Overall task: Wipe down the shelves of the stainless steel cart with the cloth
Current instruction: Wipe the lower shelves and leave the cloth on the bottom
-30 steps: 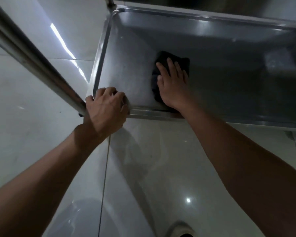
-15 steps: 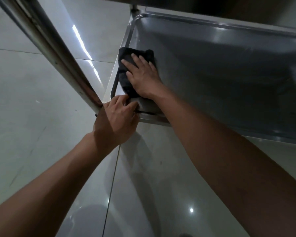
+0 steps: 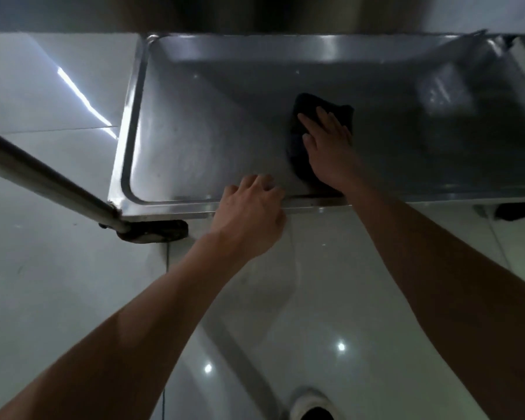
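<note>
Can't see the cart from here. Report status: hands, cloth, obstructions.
Right hand flat on dark cloth, mid bottom steel shelf. Left hand gripping shelf's front rim. Nothing in the cloth's way.

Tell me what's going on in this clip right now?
A person is wiping the lower shelf of a stainless steel cart. The right hand presses a dark cloth flat against the shelf surface, near the middle of the tray toward its front edge. The left hand grips the shelf's front rim, apparently steadying the cart. The cart stands on a glossy tiled floor, with a caster visible under the near-left corner.
</note>
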{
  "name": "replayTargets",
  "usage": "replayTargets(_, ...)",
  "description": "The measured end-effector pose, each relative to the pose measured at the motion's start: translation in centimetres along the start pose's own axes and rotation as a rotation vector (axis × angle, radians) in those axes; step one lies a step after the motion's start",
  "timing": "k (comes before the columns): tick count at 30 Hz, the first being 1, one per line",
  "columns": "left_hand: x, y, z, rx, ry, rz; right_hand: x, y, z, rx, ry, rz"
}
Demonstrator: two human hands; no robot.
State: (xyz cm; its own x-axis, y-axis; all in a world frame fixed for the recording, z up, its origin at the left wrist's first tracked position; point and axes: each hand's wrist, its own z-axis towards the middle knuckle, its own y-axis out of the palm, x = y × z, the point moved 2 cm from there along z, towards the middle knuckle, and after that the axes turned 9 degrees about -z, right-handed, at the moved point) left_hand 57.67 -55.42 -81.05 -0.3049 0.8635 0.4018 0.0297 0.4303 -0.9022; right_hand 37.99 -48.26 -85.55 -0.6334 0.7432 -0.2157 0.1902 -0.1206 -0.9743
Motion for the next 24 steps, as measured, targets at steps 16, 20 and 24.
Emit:
replayTargets(16, 5.0, 2.6, -0.3, -0.096, 0.059, 0.127, 3.6, -2.1, -10.5, 0.026, 0.047, -0.089)
replayTargets(20, 6.4, 0.9, -2.5, -0.11, 0.094, 0.091, 2.9, -4.0, -15.9, 0.029, 0.047, -0.077)
replayTargets(24, 8.0, -1.1, -4.8, -0.154, 0.108, 0.046, 2.2, -7.1, -21.5, -0.085, 0.063, -0.12)
